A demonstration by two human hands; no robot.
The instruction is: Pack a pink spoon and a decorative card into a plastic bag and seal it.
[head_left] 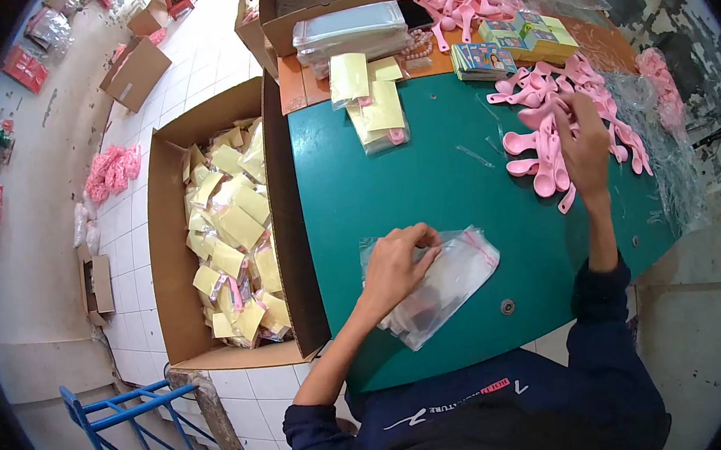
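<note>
Nearest, the left hand (394, 267) pinches the top of a stack of clear plastic zip bags (443, 282) on the green table (425, 176). Farther right, the right hand (583, 144) grasps a pink plastic spoon (545, 176) from the pile. It seems to be the bag-filling step; next, the spoon needs an open bag.

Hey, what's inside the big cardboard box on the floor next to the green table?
The cardboard box holds a heap of clear packets with yellow cards, some showing pink pieces. The heap covers the box's bottom and whatever lies deeper.
</note>
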